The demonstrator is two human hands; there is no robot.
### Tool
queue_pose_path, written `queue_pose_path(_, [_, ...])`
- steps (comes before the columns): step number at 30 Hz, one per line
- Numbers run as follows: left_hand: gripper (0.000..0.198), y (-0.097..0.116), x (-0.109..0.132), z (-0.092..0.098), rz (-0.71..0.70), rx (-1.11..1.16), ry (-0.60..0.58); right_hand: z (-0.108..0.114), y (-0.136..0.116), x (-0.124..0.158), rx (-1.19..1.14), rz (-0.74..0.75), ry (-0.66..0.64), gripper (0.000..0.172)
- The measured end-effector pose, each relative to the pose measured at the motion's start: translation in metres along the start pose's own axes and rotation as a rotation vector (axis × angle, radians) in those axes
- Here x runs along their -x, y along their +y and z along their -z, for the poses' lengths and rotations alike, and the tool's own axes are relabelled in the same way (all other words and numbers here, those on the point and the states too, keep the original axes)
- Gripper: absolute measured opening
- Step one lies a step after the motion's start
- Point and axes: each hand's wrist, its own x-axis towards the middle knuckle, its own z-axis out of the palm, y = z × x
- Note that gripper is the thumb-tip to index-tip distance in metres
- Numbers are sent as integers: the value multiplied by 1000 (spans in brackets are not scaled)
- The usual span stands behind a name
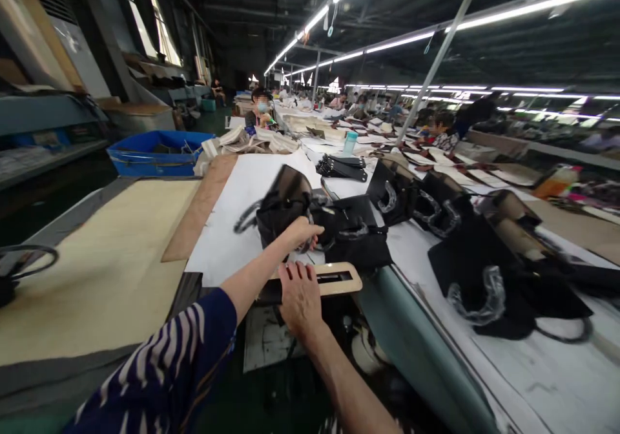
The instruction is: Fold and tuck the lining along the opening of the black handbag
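My left hand [303, 232] is reached forward over the table, its fingers closed on a black handbag [281, 211] with a dark brown translucent part on top. Motion blurs this bag, so the exact grip on it is unclear. Nearer to me, my right hand [300, 295] has its fingers curled over a pale slotted board [341, 278] with rounded corners at the table's front edge. Part of the board is hidden under that hand. Just right of my left hand lies another black bag [358, 243], its handle wrapped in clear plastic.
Several black bags with plastic-wrapped handles [479, 295] lie along the right side. Black straps [341, 166] and a turquoise bottle [349, 142] are farther back. A blue bin [159, 153] stands left, behind a cream sheet [111, 253]. Other people sit at distant tables.
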Motion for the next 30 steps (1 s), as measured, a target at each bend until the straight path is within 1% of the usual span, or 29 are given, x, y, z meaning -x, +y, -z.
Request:
queue_pose_path(1, [18, -8, 0, -13, 18, -71, -68, -1, 0, -1, 0, 1, -4, 43])
queue_pose_path(2, [17, -15, -1, -22, 27, -142, -115, -1, 1, -1, -1, 2, -8, 41])
queue_pose_path(4, [16, -20, -4, -29, 24, -275, -160, -2, 1, -2, -4, 3, -8, 40])
queue_pose_path(6, [17, -18, -9, -26, 8, -383, -164, -2, 2, -1, -9, 3, -2, 39])
queue_pose_path(8, [22, -15, -13, -18, -22, -477, -120, -1, 1, 0, -15, 0, 8, 38])
queue_pose_path(11, [36, -16, -14, -8, -60, -589, -21, 1, 1, 1, -13, -4, 18, 38])
queue_pose_path(13, [47, -22, -10, -6, -68, -626, 3, 1, 2, 0, -4, -6, 21, 39])
queue_pose_path(16, [54, -33, 5, -3, -82, -624, -12, 0, 2, -2, 11, 9, 29, 43])
queue_pose_path(19, [49, -42, 34, 11, -148, -583, -1, -1, 3, 2, 11, 68, 33, 45])
queue_pose_path(20, [45, -46, 47, 19, -189, -563, 12, -2, 4, 4, 14, 90, 37, 45])
queue_pose_path(22, [44, -59, 73, 40, -259, -531, 60, -6, 7, 6, 112, 118, 58, 46])
queue_pose_path(23, [39, -69, 86, 54, -280, -519, 92, -10, 10, 5, 139, 152, 79, 49])
queue_pose_path(25, [29, -98, 115, 87, -342, -481, 173, -18, 15, 3, 158, 242, 122, 52])
queue_pose_path(27, [19, -134, 145, 128, -285, -470, 310, -24, 18, 1, 168, 289, 174, 52])
queue_pose_path(29, [10, -173, 176, 177, -170, -457, 493, -28, 20, 1, 150, 317, 212, 53])
queue_pose_path(30, [11, -191, 190, 203, -105, -443, 597, -30, 20, 2, 129, 326, 230, 53])
